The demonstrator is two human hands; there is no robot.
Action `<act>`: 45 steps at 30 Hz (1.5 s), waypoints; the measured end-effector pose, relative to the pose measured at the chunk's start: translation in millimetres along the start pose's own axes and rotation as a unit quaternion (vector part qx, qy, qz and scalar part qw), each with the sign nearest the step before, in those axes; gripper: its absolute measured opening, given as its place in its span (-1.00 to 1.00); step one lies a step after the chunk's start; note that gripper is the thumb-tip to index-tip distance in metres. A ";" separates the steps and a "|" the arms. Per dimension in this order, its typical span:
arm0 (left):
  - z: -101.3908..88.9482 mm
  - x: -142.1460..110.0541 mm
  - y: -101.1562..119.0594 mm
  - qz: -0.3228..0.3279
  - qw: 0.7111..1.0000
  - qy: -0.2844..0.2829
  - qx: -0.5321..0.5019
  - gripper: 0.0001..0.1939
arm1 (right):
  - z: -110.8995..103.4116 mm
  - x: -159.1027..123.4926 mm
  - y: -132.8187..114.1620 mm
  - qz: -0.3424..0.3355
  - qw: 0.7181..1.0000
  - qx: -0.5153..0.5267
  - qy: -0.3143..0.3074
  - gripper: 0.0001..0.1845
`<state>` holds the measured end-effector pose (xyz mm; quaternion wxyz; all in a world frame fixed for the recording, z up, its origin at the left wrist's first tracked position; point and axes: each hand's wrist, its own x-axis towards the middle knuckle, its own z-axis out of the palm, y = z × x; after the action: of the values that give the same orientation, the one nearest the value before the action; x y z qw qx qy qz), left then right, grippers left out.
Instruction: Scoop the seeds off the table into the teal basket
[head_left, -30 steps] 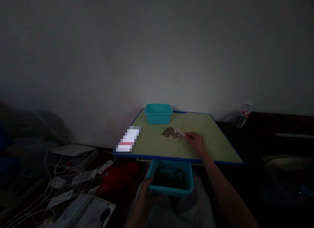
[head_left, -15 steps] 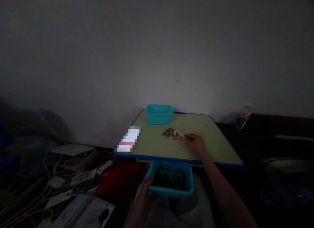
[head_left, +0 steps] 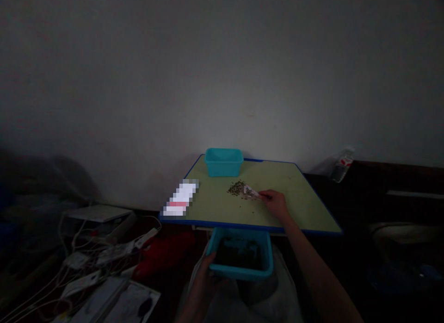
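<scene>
My right hand (head_left: 276, 204) rests on a green table (head_left: 301, 207) with a blue edge, fingers closed on a small white scoop (head_left: 250, 191). The scoop's tip lies at the right side of a small heap of dark seeds (head_left: 237, 189). My left hand (head_left: 204, 279) grips the near left corner of a teal tub (head_left: 241, 253) held just below the table's front edge; the tub holds a dark mass. A second teal tub (head_left: 224, 161) stands at the table's far edge by the wall.
A blurred white card (head_left: 180, 199) lies on the table's left side. Cables, a power strip and papers (head_left: 104, 263) clutter the floor to the left. A plastic bottle (head_left: 340, 164) lies on a dark surface at the right. The room is dim.
My right hand and the scoop have crept slightly left along the seed heap. The left hand and the near tub stay put.
</scene>
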<state>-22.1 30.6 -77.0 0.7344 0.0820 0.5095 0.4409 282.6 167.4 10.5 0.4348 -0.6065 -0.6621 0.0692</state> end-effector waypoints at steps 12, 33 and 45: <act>0.6 2.4 -1.3 0.017 1.000 0.016 0.011 -0.33 | -3.5 -1.3 -7.5 -0.015 1.000 0.027 -0.001 -0.81; 2.9 -5.8 2.3 0.017 1.000 0.001 0.023 -0.30 | -2.1 -1.4 0.4 0.020 0.998 0.023 0.046 -0.81; 5.1 -5.4 3.0 0.010 1.000 0.014 0.022 -0.31 | -6.4 -2.8 -7.4 0.045 0.997 0.023 0.050 -0.83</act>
<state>-20.1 30.1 -69.3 0.7208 0.0974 0.5284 0.4379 281.0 160.3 17.7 0.4777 -0.6283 -0.6096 0.0741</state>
